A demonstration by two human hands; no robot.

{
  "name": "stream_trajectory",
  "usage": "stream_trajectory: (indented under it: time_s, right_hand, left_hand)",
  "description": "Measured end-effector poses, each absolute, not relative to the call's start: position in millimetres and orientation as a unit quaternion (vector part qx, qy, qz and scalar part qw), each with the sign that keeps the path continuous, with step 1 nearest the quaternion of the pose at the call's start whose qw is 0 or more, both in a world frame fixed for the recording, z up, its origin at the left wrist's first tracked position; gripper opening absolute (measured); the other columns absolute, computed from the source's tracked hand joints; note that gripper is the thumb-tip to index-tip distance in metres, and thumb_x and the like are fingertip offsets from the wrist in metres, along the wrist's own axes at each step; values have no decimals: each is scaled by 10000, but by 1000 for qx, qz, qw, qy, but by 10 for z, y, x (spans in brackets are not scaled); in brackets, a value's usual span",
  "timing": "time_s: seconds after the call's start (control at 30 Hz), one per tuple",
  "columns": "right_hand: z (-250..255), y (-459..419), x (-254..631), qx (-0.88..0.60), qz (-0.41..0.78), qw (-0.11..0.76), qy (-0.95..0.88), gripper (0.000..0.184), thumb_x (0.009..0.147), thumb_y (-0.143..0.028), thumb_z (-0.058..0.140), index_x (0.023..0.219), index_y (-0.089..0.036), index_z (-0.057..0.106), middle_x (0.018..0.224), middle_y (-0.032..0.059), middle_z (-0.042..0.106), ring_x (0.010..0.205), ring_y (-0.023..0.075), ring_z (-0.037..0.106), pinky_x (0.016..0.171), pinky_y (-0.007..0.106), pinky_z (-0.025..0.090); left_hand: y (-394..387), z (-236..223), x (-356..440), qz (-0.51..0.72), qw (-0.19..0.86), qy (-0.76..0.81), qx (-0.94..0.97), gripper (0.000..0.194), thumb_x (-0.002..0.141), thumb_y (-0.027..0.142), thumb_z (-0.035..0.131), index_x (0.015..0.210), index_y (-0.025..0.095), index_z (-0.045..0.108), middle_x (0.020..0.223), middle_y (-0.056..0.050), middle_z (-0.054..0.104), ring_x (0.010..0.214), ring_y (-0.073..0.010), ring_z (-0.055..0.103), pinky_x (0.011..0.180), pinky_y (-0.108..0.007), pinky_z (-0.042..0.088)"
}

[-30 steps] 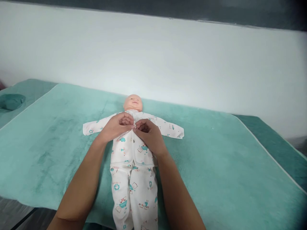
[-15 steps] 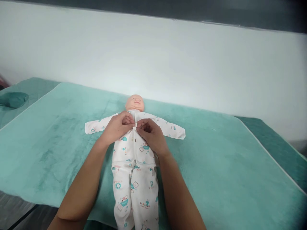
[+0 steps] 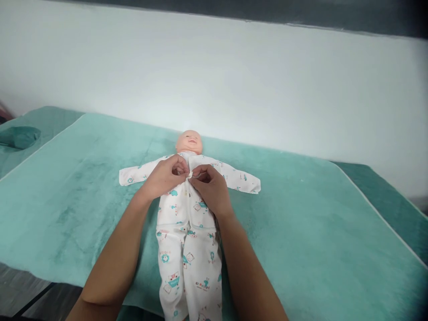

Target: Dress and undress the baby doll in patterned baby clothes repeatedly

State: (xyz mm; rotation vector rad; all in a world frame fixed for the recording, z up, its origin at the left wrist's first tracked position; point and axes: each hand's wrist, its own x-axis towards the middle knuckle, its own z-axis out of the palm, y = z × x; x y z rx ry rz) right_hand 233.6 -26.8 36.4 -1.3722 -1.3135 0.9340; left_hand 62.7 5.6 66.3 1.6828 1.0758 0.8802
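A baby doll [image 3: 190, 142] lies on its back, its arms spread to both sides. It wears a white printed baby jacket [image 3: 174, 209] and matching baby trousers [image 3: 203, 263]. At the chest, my left hand [image 3: 166, 177] pinches one front edge of the jacket between thumb and fingers. Facing it, my right hand [image 3: 211, 185] pinches the other edge, and the fingertips of both hands almost meet. A small pale fastening shows between them, too small to make out clearly. Below the hands the jacket's front edges lie side by side.
Under the doll spreads a light green plush cover [image 3: 301, 223] with pale edging. Darker green cloth [image 3: 377, 187] shows at the right, and a face hole [image 3: 20, 137] at the far left. A white wall [image 3: 234, 84] stands right behind the bed.
The view has shifted very slightly. Both hands stay at the doll's chest, with only a small shift of the fingertips around the fastening.
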Motion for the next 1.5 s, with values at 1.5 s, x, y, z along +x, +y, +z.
stream_trajectory:
  time_s: [1.5]
  right_hand:
    - [302, -214, 2376, -528, 393, 517, -547, 137, 825, -346, 657, 873, -221, 683, 813, -4, 651, 738, 153, 557, 705, 283, 451]
  left_hand:
    - [71, 543, 700, 422, 471, 400, 663, 275, 715, 158, 645, 976, 214, 577, 881, 12, 618, 746, -102, 553, 705, -241, 472]
